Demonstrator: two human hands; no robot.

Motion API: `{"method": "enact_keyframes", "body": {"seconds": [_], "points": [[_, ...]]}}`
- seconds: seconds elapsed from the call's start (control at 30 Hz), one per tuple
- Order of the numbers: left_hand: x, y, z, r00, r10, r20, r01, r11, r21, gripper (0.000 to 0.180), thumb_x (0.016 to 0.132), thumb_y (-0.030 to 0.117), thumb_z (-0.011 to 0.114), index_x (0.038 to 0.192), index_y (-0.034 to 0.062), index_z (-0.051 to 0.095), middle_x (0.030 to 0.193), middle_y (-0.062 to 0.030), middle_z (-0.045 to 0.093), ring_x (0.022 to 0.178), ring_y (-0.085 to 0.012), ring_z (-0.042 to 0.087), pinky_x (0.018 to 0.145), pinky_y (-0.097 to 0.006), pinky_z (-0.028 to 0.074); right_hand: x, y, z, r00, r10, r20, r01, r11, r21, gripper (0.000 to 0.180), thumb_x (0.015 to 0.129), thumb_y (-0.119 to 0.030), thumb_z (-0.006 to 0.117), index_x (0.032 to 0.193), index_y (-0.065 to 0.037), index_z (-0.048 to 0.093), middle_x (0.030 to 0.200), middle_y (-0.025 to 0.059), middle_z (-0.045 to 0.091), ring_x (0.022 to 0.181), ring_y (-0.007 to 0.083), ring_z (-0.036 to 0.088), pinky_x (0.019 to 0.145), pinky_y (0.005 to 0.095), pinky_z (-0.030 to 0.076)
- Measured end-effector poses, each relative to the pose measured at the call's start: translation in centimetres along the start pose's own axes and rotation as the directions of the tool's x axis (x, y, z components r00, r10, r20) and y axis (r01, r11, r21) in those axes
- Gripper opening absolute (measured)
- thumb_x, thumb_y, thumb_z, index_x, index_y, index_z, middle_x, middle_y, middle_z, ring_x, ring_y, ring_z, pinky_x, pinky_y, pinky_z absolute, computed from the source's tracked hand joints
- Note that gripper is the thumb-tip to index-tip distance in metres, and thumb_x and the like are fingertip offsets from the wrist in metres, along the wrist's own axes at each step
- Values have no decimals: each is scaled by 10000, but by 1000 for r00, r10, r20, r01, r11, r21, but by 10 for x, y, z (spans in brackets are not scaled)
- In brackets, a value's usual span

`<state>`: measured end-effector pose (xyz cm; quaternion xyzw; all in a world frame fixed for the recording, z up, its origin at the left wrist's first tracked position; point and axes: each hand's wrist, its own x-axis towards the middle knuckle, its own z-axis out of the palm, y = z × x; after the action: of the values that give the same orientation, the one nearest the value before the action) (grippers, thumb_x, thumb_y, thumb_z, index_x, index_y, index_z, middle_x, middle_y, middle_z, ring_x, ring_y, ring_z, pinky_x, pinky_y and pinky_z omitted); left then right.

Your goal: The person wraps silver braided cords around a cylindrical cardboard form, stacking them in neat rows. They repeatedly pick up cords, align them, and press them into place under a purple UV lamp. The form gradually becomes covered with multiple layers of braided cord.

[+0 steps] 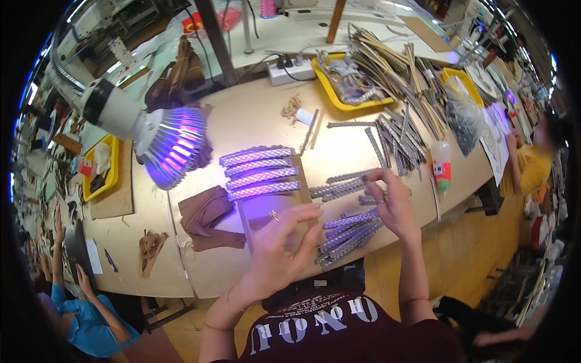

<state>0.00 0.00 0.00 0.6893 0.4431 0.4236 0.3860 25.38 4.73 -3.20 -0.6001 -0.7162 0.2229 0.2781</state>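
My left hand (281,245) hovers over the near end of a brown board (245,212), its thumb and fingers apart and nothing visible in them. Across that board lie several silvery braided strips (263,177) in a row, tinted violet by the lamp. My right hand (396,202) is above loose grey braided strips (339,190), with the thumb and curved forefinger apart; I make out nothing between them. Between my hands rests a pile of similar strips (348,236), tinted violet. A small gold-coloured piece (273,215) shows beside my left hand.
A lamp (172,145) hangs low at the left. Folded brown material (209,221) lies beside the board. Farther back are a yellow tray (327,78), more strips (402,142) and a bottle (441,166). People in blue (97,327) and yellow (532,163) sit at either side.
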Motion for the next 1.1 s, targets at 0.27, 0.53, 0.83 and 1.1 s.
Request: {"method": "enact_keyframes", "body": {"seconds": [0.27, 0.53, 0.83, 1.1], "points": [[5, -6, -26, 915, -362, -179, 138, 697, -704, 359, 906, -17, 656, 1232, -53, 510, 1097, -166, 670, 988, -193, 678, 875, -279, 562, 41, -87, 38, 653, -756, -40, 722, 638, -268, 256, 796, -117, 654, 1049, -145, 622, 955, 38, 639, 882, 192, 647, 931, 431, 477], [-16, -38, -53, 839, -475, -264, 96, 608, -788, 275, 906, -39, 641, 1157, -66, 534, 1033, -154, 673, 947, -181, 688, 862, -274, 577, 55, -128, 54, 730, -669, 143, 679, 734, -35, 251, 828, -163, 690, 1072, -139, 635, 984, 45, 628, 896, 205, 623, 805, 364, 465], [-21, -47, -50, 839, -393, -377, 83, 776, -625, 261, 898, -2, 663, 1143, -37, 579, 1004, -94, 672, 898, -134, 665, 781, -261, 554, 58, -149, 52, 857, -385, 342, 356, 923, 146, 247, 865, -133, 732, 1076, -22, 670, 781, 68, 644, 645, 165, 594, 621, 308, 469], [-73, -51, -28, 813, -148, -564, 203, 979, 36, 163, 844, 39, 716, 1006, 32, 710, 934, -104, 653, 784, -219, 661, 684, -311, 522, 37, -159, 55, 889, -151, 432, 78, 980, 183, 281, 873, -121, 699, 1113, -26, 587, 738, 119, 678, 603, 227, 645, 594, 314, 488]]}}
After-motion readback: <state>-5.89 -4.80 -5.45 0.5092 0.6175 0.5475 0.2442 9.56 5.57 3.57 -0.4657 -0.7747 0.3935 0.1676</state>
